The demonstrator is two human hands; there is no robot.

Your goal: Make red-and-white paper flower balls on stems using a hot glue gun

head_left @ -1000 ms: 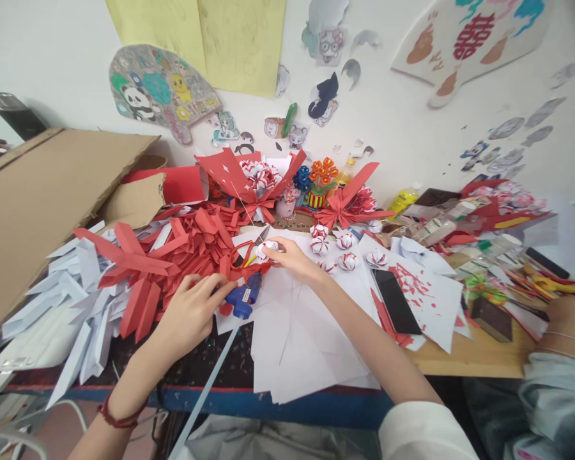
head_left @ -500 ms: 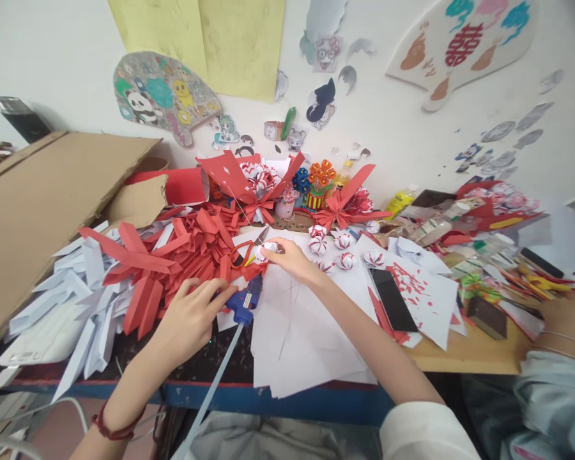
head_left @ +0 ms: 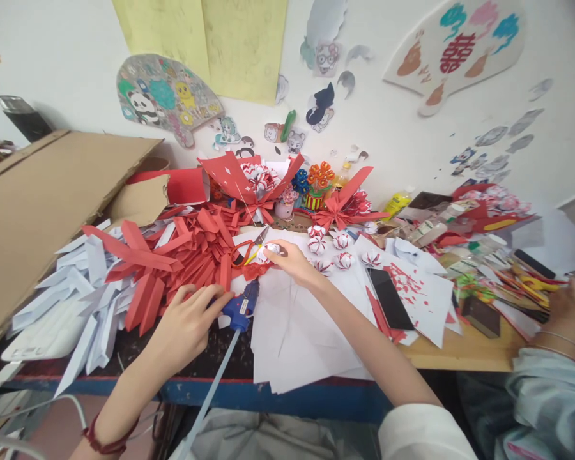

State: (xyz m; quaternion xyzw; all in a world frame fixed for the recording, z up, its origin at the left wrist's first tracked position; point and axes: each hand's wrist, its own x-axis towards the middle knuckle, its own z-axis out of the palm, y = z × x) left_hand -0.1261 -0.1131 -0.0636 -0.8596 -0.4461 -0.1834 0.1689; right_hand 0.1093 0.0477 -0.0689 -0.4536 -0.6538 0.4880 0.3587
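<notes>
My right hand pinches a small red-and-white paper flower above the white sheets. A thin pale strand rises from near it toward the upper left. My left hand has its fingers apart and loosely bent. Its index fingertip is at the side of a blue glue gun; whether it touches is unclear. A long pale glue stick runs from the gun's back toward me. Orange-handled scissors lie just behind the flower.
Folded red strips and white strips heap on the left beside cardboard. Several finished paper balls sit right of the flower. A phone lies near the white sheets. A co-worker's hand is at far right.
The glue gun has shifted slightly down and left, with my left hand lowering alongside it. My right hand still holds the flower in nearly the same spot. The co-worker's hand has moved slightly.
</notes>
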